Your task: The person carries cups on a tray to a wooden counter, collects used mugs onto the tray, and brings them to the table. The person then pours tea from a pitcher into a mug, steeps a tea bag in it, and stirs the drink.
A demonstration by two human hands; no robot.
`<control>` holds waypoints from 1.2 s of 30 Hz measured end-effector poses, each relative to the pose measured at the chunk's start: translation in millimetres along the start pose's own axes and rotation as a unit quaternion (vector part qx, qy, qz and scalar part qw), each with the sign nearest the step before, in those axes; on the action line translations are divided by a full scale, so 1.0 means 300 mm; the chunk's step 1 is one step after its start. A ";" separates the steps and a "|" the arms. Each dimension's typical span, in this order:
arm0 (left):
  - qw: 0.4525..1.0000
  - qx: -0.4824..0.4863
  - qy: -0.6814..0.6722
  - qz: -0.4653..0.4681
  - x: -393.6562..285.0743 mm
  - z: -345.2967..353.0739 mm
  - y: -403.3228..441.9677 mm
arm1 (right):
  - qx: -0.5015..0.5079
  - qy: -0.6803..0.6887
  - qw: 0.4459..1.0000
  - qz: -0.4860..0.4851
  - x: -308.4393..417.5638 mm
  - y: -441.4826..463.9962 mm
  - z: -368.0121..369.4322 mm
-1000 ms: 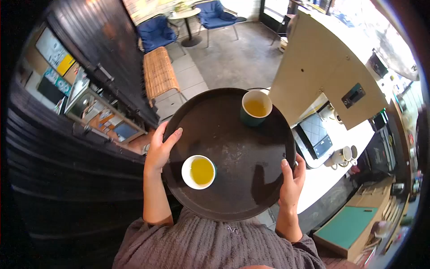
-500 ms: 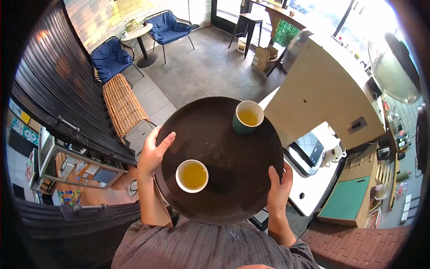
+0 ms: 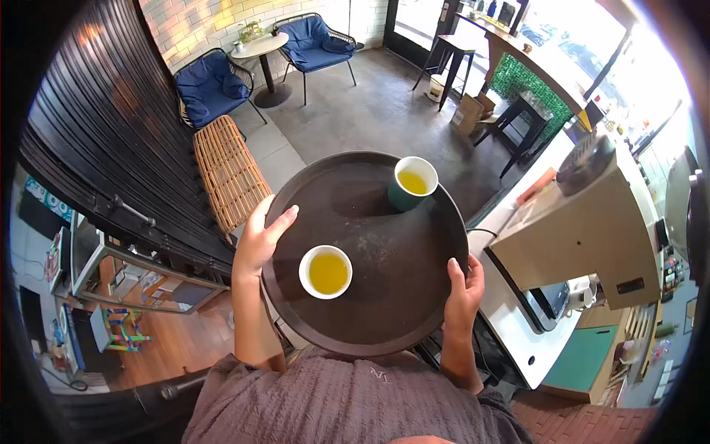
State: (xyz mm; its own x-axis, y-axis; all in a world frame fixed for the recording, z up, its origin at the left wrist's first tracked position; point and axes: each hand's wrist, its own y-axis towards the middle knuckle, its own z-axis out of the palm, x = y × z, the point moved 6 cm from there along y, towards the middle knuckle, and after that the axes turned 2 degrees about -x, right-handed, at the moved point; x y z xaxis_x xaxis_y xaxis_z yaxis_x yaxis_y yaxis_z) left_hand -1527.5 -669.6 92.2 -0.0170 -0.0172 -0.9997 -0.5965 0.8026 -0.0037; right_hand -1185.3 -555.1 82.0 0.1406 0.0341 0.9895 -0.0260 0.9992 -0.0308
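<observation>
A round dark brown serving tray (image 3: 370, 311) is held out in front of my chest. My left hand (image 3: 260, 240) grips its left rim, thumb on top and the other fingers out of sight underneath. On the opposite side my right hand (image 3: 464, 292) holds the rim the same way. Two cups of yellow liquid stand upright on the tray. One cup (image 3: 325, 272) with a white rim is at the near left, close to my left thumb. The other, a green cup (image 3: 409, 198) with a white inside, stands near the far right rim.
At right is a white counter (image 3: 510, 325) with a beige machine (image 3: 584, 237) and white mugs (image 3: 583, 293). A rattan bench (image 3: 228, 174) stands ahead left, beyond it blue-cushioned chairs (image 3: 211, 92) and a small round table (image 3: 262, 46). Black stools (image 3: 518, 126) and a cardboard box (image 3: 470, 112) are farther right.
The view has shifted, so the bench and chairs appear farther right and more of the counter machine and a second stool show. Both hands still hold the tray, with the cups standing on it.
</observation>
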 end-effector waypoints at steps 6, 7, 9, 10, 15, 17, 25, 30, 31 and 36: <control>0.995 -0.036 -0.089 -0.021 0.080 -0.066 0.181 | 0.021 -0.005 1.000 -0.019 -0.043 0.193 0.160; 0.996 -0.034 -0.084 -0.023 0.095 -0.076 0.222 | 0.018 -0.002 1.000 -0.015 -0.053 0.230 0.187; 0.988 -0.055 -0.129 -0.057 0.141 -0.098 0.306 | 0.023 0.007 1.000 -0.006 -0.076 0.309 0.237; 0.989 -0.053 -0.123 -0.059 0.174 -0.115 0.362 | 0.018 0.003 1.000 -0.001 -0.102 0.352 0.263; 0.940 0.002 -0.317 -0.122 0.164 -0.045 0.628 | 0.012 0.002 0.999 -0.040 -0.176 0.590 0.397; 0.932 0.035 -0.333 -0.137 0.180 -0.020 0.746 | -0.005 0.007 1.000 -0.009 -0.161 0.660 0.431; 0.876 0.131 -0.405 -0.227 0.159 0.197 1.145 | -0.084 -0.008 0.996 -0.020 -0.129 0.939 0.464; 0.841 0.199 -0.439 -0.245 0.162 0.384 1.378 | -0.143 -0.012 0.989 -0.032 -0.130 1.095 0.436; 0.817 0.235 -0.461 -0.256 0.161 0.426 1.433 | -0.158 -0.011 0.987 -0.031 -0.140 1.131 0.436; 0.722 0.345 -0.475 -0.366 0.196 0.636 1.712 | -0.214 -0.041 0.975 -0.039 -0.141 1.326 0.461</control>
State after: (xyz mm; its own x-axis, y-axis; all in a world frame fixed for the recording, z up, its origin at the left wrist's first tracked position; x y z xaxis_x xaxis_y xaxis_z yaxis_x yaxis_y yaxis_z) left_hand -1681.9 -144.6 27.1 0.8531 -0.4347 -0.2884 0.3817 0.8970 -0.2232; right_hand -1338.6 -162.0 47.5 0.0465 -0.0260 0.9986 0.3990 0.9170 0.0053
